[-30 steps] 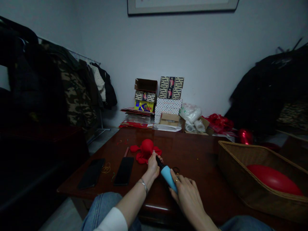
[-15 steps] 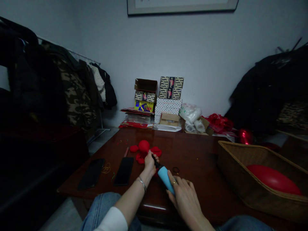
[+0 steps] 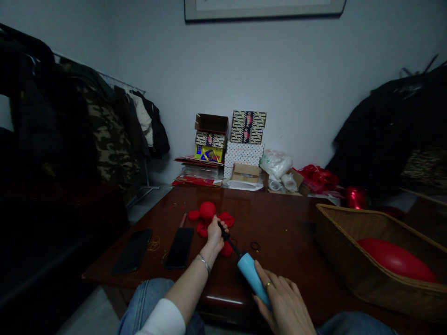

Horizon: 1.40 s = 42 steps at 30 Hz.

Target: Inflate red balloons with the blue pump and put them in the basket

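Note:
My left hand [image 3: 216, 232] is closed round the black nozzle end of a hand pump, right at a small round red balloon [image 3: 207, 210]. My right hand [image 3: 284, 298] grips the light blue barrel of the pump [image 3: 252, 274]. A thin black rod shows between the barrel and the nozzle end. Limp red balloons [image 3: 226, 219] lie on the table round my left hand. Which balloon sits on the nozzle is hidden by my fingers.
Two dark phones [image 3: 179, 247] and yellow rubber bands [image 3: 154, 243] lie on the brown table [image 3: 279, 223] at left. A wicker basket [image 3: 349, 260] holding a large red balloon [image 3: 396, 259] stands at right. Stacked boxes [image 3: 244, 153] and plastic bags [image 3: 275, 163] are at the back.
My right hand has drawn the blue barrel back toward me and to the right, baring the thin black rod. My left hand and the round balloon have shifted slightly left.

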Motion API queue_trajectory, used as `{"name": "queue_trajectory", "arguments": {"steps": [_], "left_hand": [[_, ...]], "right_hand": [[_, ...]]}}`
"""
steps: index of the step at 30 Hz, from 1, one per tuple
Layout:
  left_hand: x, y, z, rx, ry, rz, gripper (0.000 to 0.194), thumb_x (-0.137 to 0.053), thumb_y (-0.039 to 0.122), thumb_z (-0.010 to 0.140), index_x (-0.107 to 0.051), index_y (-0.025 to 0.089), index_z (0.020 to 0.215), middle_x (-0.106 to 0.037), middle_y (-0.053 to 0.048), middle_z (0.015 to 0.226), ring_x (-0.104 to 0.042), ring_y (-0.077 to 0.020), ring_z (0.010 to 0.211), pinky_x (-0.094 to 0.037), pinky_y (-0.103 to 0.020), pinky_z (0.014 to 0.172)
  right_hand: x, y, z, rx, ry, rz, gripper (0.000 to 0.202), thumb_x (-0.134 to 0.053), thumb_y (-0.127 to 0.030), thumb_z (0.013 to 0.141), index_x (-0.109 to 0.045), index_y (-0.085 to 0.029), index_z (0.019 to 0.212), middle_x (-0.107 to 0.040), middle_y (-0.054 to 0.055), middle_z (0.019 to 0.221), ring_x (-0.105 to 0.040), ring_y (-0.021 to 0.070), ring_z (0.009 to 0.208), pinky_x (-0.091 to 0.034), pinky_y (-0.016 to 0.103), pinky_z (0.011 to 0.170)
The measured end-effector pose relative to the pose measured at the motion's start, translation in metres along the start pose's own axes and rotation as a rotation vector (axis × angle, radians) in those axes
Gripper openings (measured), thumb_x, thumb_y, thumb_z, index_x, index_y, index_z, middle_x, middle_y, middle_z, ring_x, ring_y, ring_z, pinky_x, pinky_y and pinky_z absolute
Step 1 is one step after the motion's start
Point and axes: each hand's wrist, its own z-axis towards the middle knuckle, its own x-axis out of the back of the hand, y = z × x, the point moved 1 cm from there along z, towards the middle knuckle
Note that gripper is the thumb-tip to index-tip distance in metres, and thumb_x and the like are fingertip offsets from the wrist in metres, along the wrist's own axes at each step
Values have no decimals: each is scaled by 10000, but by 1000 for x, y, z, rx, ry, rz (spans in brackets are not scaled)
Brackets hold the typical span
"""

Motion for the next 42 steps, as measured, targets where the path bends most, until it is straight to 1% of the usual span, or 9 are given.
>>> {"name": "queue_trajectory", "arguments": {"steps": [4, 7, 10, 14, 20, 26, 33, 36, 42], "left_hand": [[-1, -2, -1, 29, -40, -9, 284, -529, 376, 856, -404, 184, 687, -415, 51, 507, -400, -65, 389, -300, -168, 366], [-1, -5, -3, 19, -70, -8, 325, -563, 430, 826, -405, 186, 682, -416, 53, 501, -401, -67, 390, -312, -175, 376], [-1, -10, -5, 10, -58, -3, 372, -609, 487, 775, -414, 185, 680, -428, 52, 499, -410, -70, 389, -328, -185, 385], [-1, -18, -13, 45, -31, 14, 398, -635, 511, 741, -426, 180, 672, -456, 43, 501, -432, -78, 395, -348, -195, 398], [-7, -18, -26, 91, -30, 25, 341, -596, 443, 802, -421, 180, 672, -467, 35, 492, -445, -84, 407, -367, -197, 419], [-7, -16, -26, 91, -25, 22, 263, -520, 349, 868, -422, 178, 693, -469, 33, 497, -446, -82, 413, -374, -197, 426], [-4, -12, -17, 33, 11, 51, 305, -509, 390, 862, -395, 184, 667, -426, 51, 487, -393, -65, 375, -309, -183, 374], [-4, -9, -12, 18, 1, 42, 304, -531, 404, 845, -399, 186, 680, -418, 57, 488, -393, -65, 373, -292, -178, 365], [-1, -1, -1, -19, 20, 19, 281, -520, 372, 859, -402, 184, 686, -410, 59, 483, -386, -62, 373, -284, -174, 362]], "right_hand": [[0, -1, 2, -15, -12, 17, 577, -542, -308, 807, -393, -264, 1363, -636, 51, 1128, -591, 220, 919, -393, 367, 821], [2, -3, 7, -38, -27, 6, 559, -539, -294, 805, -416, -262, 1349, -637, 53, 1113, -589, 224, 922, -386, 375, 830], [4, -5, 13, -55, -53, -2, 547, -526, -266, 807, -422, -264, 1344, -635, 53, 1096, -582, 223, 924, -378, 375, 829], [6, -9, 21, -71, -80, -31, 536, -513, -234, 812, -428, -260, 1340, -638, 59, 1064, -577, 227, 926, -368, 372, 820], [5, -18, 39, -83, -102, -86, 551, -523, -227, 816, -409, -220, 1355, -639, 77, 1046, -581, 223, 920, -362, 359, 829], [4, -23, 50, -80, -117, -122, 556, -516, -223, 822, -395, -199, 1365, -635, 89, 1058, -573, 226, 935, -360, 354, 829], [4, -28, 45, -68, -108, -78, 556, -510, -223, 830, -385, -226, 1371, -631, 74, 1070, -569, 221, 942, -358, 358, 836], [4, -28, 41, -73, -105, -51, 553, -515, -233, 830, -391, -228, 1369, -625, 78, 1106, -568, 230, 958, -360, 372, 848], [3, -14, 23, -34, -65, 15, 576, -517, -279, 829, -365, -254, 1384, -626, 64, 1140, -574, 227, 974, -374, 379, 855]]}}
